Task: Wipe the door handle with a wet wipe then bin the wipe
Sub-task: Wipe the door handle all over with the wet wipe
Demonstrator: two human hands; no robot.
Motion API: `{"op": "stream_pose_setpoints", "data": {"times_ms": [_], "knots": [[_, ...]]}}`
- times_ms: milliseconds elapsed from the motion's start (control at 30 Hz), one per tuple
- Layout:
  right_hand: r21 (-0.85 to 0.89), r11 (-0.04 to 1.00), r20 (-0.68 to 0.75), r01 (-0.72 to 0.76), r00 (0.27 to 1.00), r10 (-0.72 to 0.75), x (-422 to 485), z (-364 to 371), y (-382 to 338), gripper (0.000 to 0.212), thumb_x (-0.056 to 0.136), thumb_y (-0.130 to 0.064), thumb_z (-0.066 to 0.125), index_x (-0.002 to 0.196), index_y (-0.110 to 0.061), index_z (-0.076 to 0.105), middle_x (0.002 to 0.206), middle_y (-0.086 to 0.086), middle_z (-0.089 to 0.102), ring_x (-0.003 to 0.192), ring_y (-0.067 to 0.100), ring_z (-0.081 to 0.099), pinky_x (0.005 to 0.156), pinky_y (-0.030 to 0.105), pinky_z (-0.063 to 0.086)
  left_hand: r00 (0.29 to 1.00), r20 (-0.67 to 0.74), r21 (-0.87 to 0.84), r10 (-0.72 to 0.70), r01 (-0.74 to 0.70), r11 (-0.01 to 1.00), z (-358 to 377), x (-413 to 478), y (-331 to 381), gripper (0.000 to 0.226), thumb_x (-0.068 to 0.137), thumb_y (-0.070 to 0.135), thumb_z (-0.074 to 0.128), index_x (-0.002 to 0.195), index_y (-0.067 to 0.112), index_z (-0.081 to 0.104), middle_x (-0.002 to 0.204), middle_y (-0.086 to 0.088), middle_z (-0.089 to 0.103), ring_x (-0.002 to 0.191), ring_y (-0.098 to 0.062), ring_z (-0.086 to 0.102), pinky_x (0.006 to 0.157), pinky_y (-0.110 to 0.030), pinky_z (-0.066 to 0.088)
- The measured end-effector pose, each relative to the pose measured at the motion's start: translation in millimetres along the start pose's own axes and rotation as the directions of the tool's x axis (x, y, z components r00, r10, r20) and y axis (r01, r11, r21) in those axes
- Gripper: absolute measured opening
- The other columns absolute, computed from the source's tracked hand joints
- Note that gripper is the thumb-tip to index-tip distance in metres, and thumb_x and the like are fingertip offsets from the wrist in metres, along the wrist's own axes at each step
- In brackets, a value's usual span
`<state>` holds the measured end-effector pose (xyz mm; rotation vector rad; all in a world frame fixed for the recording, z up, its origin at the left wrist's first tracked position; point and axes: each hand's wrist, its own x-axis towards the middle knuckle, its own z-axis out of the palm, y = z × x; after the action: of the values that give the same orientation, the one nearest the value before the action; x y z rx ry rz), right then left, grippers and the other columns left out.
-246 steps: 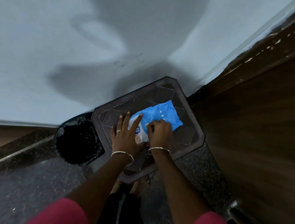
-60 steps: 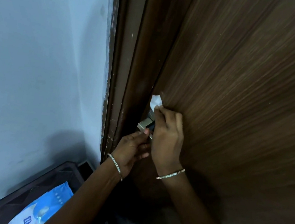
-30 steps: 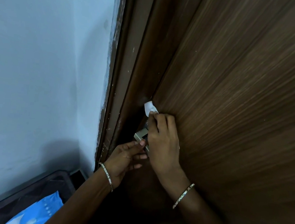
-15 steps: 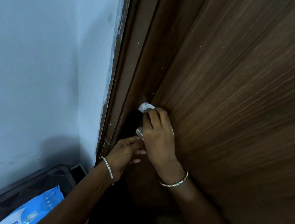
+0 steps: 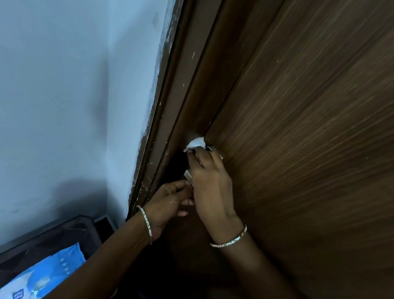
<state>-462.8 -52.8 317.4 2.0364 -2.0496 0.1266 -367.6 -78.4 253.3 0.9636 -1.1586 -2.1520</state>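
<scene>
Nearest the camera, bottom left: blue wipe packet point(image 5: 46, 277) lying on dark stool point(image 5: 31, 240). Farther up, left hand point(image 5: 168, 204) pinching metal door handle point(image 5: 188, 174); right hand point(image 5: 209, 185) wrapped over it, fingertips pinching white wet wipe point(image 5: 194, 143) against door point(image 5: 316, 139) edge.

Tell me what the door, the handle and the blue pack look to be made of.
Door: brown wood or wood-look laminate, matte, with fine streaked grain.
Door handle: probably metal, pale and satin; only a squared end shows beside the right hand.
Blue pack: likely soft plastic film, slightly glossy and creased.
</scene>
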Motion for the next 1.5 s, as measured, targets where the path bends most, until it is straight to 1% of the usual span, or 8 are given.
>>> {"op": "stream_pose_setpoints", "data": {"times_ms": [133,367,433,700,900,1067,1367,1500], "knots": [[-0.030,0.996,0.014,-0.088,0.996,0.089,-7,-5,-1,0.029,0.090,-0.007,0.063,0.118,-0.006,0.070,0.124,0.010,0.067,0.124,0.025,0.056,0.101,0.029,0.047,1.000,0.010,0.022,0.012,-0.012,1.000,0,1,-1,0.023,0.098,0.027,0.055,0.113,0.017,0.069,0.090,0.008,0.074,0.078,0.000,0.066,0.074,-0.028,0.045],[0.028,0.989,0.026,-0.145,0.989,0.144,-13,-21,-4,0.009,0.080,-0.005,0.075,0.089,-0.006,0.075,0.095,0.010,0.075,0.107,0.029,0.066,0.071,0.035,0.059,0.999,0.034,0.036,0.021,-0.022,0.999,-2,1,0,0.020,0.097,0.032,0.057,0.109,0.022,0.070,0.094,0.009,0.075,0.081,-0.003,0.068,0.075,-0.029,0.046],[-0.015,0.992,-0.040,-0.124,0.992,0.123,-8,-21,-6,0.007,0.075,-0.001,0.077,0.081,-0.004,0.075,0.087,0.012,0.076,0.103,0.029,0.069,0.076,0.035,0.061,0.999,0.029,0.039,0.021,-0.022,0.999,-2,1,0,0.018,0.098,0.029,0.055,0.107,0.025,0.070,0.091,0.010,0.075,0.080,-0.003,0.067,0.073,-0.027,0.045],[-0.232,0.970,-0.116,-0.076,0.992,0.050,-6,-20,7,0.046,0.090,-0.023,0.038,0.120,-0.013,0.071,0.107,0.006,0.071,0.095,0.025,0.060,0.076,0.037,0.047,0.999,0.032,0.050,0.015,-0.017,0.999,-2,0,0,0.019,0.094,0.039,0.058,0.101,0.025,0.069,0.093,0.012,0.076,0.082,-0.002,0.070,0.073,-0.029,0.044],[-0.103,0.992,-0.301,-0.079,0.952,0.044,-32,-11,23,0.039,0.087,-0.006,0.067,0.126,-0.006,0.068,0.095,0.009,0.065,0.080,0.022,0.061,0.065,0.031,0.052,0.999,0.043,0.060,0.015,-0.017,0.998,-1,-1,0,0.029,0.080,0.058,0.062,0.088,0.030,0.068,0.088,0.009,0.074,0.090,-0.010,0.071,0.079,-0.035,0.045],[-0.037,0.990,-0.415,-0.134,0.904,0.107,-3,-18,15,0.029,0.088,-0.003,0.065,0.116,0.000,0.071,0.107,0.012,0.068,0.083,0.022,0.063,0.062,0.026,0.055,0.999,0.049,0.075,0.013,-0.016,0.997,-3,-3,2,0.050,0.077,0.061,0.062,0.104,0.019,0.067,0.089,0.009,0.075,0.091,-0.009,0.072,0.081,-0.035,0.044],[-0.187,0.979,-0.353,0.077,0.925,-0.140,-24,-2,31,0.029,0.090,-0.008,0.058,0.112,0.000,0.074,0.097,0.007,0.072,0.082,0.023,0.065,0.069,0.032,0.054,1.000,0.025,0.053,0.003,-0.004,0.999,-2,-5,5,0.042,0.078,0.056,0.064,0.100,0.020,0.070,0.096,0.004,0.075,0.095,-0.013,0.072,0.082,-0.035,0.044],[-0.076,0.996,-0.256,0.052,0.964,-0.069,-39,-3,32,0.026,0.089,-0.009,0.062,0.111,-0.002,0.074,0.098,0.006,0.070,0.086,0.022,0.065,0.068,0.029,0.058,1.000,0.017,0.047,-0.006,0.005,0.999,-1,-6,6,0.050,0.075,0.056,0.066,0.103,0.016,0.070,0.099,0.002,0.076,0.095,-0.011,0.073,0.083,-0.036,0.045]]}}
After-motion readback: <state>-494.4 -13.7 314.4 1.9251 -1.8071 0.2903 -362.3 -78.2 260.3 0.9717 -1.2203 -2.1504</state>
